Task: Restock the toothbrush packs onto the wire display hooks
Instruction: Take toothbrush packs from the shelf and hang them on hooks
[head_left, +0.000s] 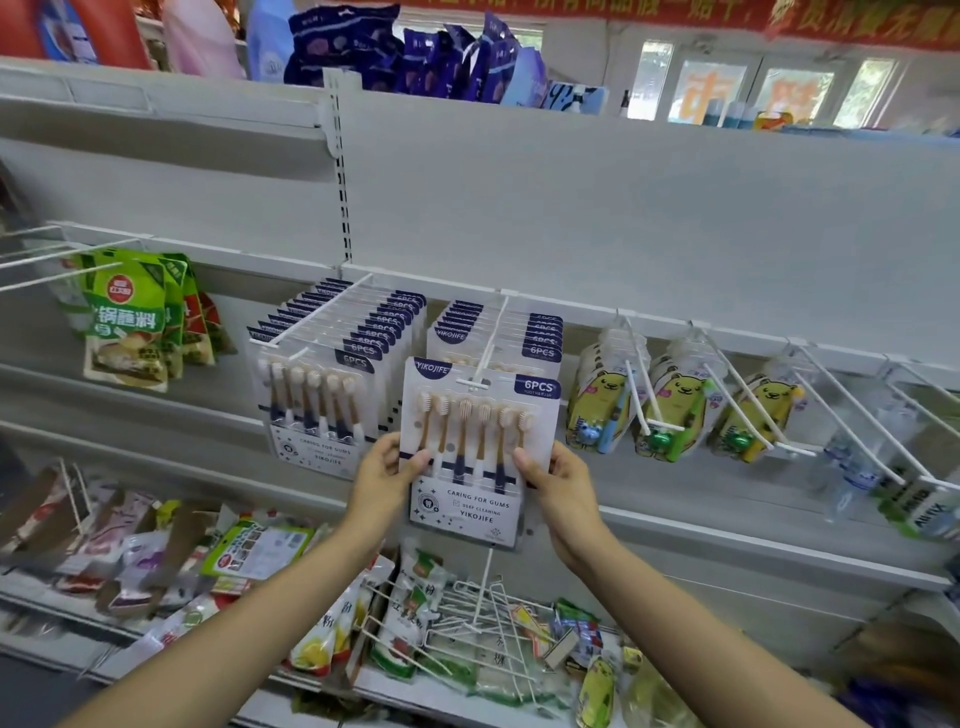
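Note:
I hold one white toothbrush pack (478, 447) upright in front of the shelf, labelled YIKOJIFE and 6PCS. My left hand (387, 480) grips its left edge, thumb on the front. My right hand (558, 483) grips its right edge the same way. The pack's hang hole sits at the tip of a white wire hook (491, 340), which carries several identical packs (540, 340) behind it. A second hook (317, 314) to the left holds a full row of the same packs (322, 395).
Yellow bear-print children's toothbrush packs (675, 410) hang on hooks to the right, with bare wire hooks (852, 410) beyond. Green food pouches (130, 322) hang at left. Below, a shelf holds loose wire hooks (488, 613) and mixed packets (249, 551).

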